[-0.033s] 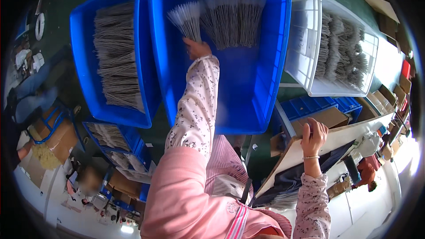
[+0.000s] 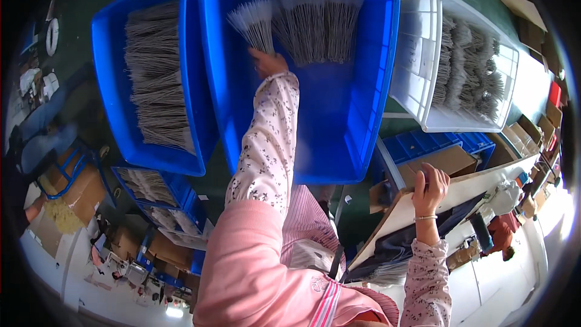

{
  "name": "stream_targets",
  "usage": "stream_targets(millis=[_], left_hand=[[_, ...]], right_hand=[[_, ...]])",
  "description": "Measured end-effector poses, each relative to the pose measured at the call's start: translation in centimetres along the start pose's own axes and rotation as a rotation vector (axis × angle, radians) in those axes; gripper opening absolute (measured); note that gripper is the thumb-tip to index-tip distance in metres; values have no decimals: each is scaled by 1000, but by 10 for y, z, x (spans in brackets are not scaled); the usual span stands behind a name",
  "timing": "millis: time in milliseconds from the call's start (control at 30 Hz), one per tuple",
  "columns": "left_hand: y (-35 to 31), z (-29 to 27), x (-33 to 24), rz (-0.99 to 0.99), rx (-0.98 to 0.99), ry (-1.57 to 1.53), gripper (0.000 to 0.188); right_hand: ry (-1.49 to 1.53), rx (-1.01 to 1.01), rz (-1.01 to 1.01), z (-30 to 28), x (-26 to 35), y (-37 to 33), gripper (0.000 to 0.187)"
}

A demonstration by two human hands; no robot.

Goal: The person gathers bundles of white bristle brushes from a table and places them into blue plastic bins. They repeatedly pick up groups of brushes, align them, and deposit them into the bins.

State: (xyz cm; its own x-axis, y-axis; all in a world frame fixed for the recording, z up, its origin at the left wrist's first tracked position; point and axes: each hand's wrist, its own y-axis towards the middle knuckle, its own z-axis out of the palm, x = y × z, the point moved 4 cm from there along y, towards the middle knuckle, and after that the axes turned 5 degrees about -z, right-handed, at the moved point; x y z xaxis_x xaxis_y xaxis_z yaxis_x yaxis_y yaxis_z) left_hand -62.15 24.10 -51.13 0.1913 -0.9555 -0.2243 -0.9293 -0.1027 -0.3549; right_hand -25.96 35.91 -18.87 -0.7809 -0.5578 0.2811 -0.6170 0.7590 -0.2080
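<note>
My left hand [image 2: 268,63] reaches into a large blue bin [image 2: 321,121] and is closed round the lower end of a bundle of thin wire-stemmed brushes [image 2: 257,24]. Their pale, bristly tips fan out away from me. To the right of this bundle, more of the same brushes [image 2: 318,27] lie in a row against the bin's far side. My right hand [image 2: 431,191] is empty, its fingers loosely bent and apart. It is near the edge of a pale tabletop [image 2: 387,209] with dark cloth on it; whether it touches the edge I cannot tell.
Left of the large bin stands another blue bin [image 2: 192,72] full of stacked brushes. At the right, a white translucent bin [image 2: 426,60] holds several bundles. Smaller blue crates [image 2: 190,203] sit lower left. Blue containers and cardboard [image 2: 439,163] lie beside the tabletop. Another person's hand [image 2: 35,206] shows far left.
</note>
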Motion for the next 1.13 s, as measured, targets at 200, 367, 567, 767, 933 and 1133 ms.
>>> stream_targets(millis=[200, 367, 567, 767, 933, 1133], left_hand=[[52, 64, 12, 174, 321, -463, 87], [84, 66, -14, 286, 741, -564, 83], [124, 96, 1, -20, 429, 42, 98], [64, 54, -18, -117, 159, -210, 117], [91, 67, 3, 427, 230, -185, 117], [115, 67, 8, 233, 353, -338, 124]], right_hand=[[6, 36, 3, 5, -3, -1, 32], [-3, 65, 50, 7, -4, -4, 35], [-18, 65, 1, 9, -3, 3, 33], [-14, 51, 35, 9, -9, -4, 30], [-6, 41, 29, 7, -4, 1, 28], [14, 42, 95, 6, -14, -9, 26]])
